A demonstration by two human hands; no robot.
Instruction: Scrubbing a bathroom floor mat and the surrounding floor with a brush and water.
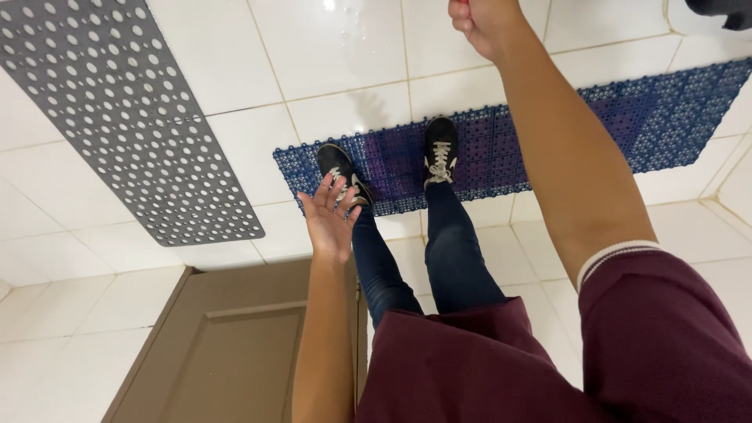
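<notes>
White floor tiles [345, 47] fill most of the view, glossy and wet-looking toward twelve o'clock. A grey perforated mat [117, 110] runs on a slant from the eleven o'clock corner down toward nine, well apart from the hands. A blue interlocking grid mat [658, 117] stretches from the centre out to about two o'clock, and the person's two black lace-up shoes [441, 150] stand on its near end, with dark blue jeans [454, 251] rising from them toward the camera. A brown panelled door [235, 345] sits at seven o'clock, its edge just beside the left forearm. A maroon garment [548, 352] with a white-trimmed sleeve covers the five o'clock corner. A dark object shows partly at the one o'clock corner, too cut off to identify. The right hand [486, 23] is raised to twelve o'clock at the top edge, curled into a fist; whether it grips anything cannot be told, as the frame cuts it off, with only a small red speck at its upper edge. The left hand [329, 219] hangs just left of centre, palm up, fingers spread loosely and empty; it overlaps the left shoe in view, which lies directly behind its fingertips toward one o'clock, far below on the blue mat rather than touching.
</notes>
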